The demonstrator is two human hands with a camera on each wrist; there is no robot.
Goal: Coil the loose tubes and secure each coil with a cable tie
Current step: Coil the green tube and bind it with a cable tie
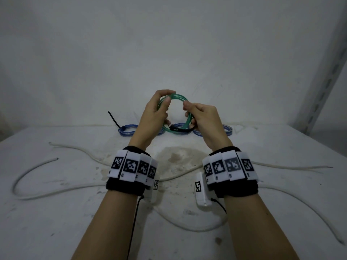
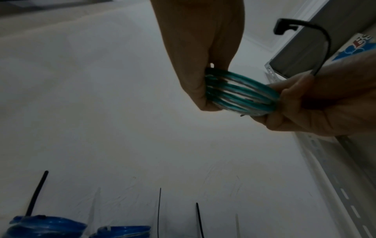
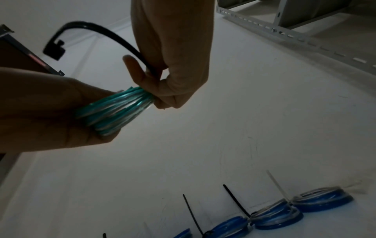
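Observation:
A green tube coil (image 1: 181,99) stands upright in the air above the table, held between both hands. My left hand (image 1: 169,96) grips its upper left arc, thumb on the near side. My right hand (image 1: 187,109) grips the right arc together with a black cable tie (image 1: 179,128), whose free head end pokes out under the coil's bottom. In the left wrist view my left hand (image 2: 201,90) pinches the stacked green turns (image 2: 240,95). In the right wrist view my right hand (image 3: 160,98) holds the coil (image 3: 118,111), and the tie (image 3: 97,32) arcs away unfastened.
Several tied blue coils (image 1: 127,129) (image 3: 321,199) lie in a row at the back of the white table, tie tails sticking up. Loose white tubes (image 1: 56,190) (image 1: 281,199) snake across the near table. A slotted metal shelf upright (image 1: 323,87) stands at the right.

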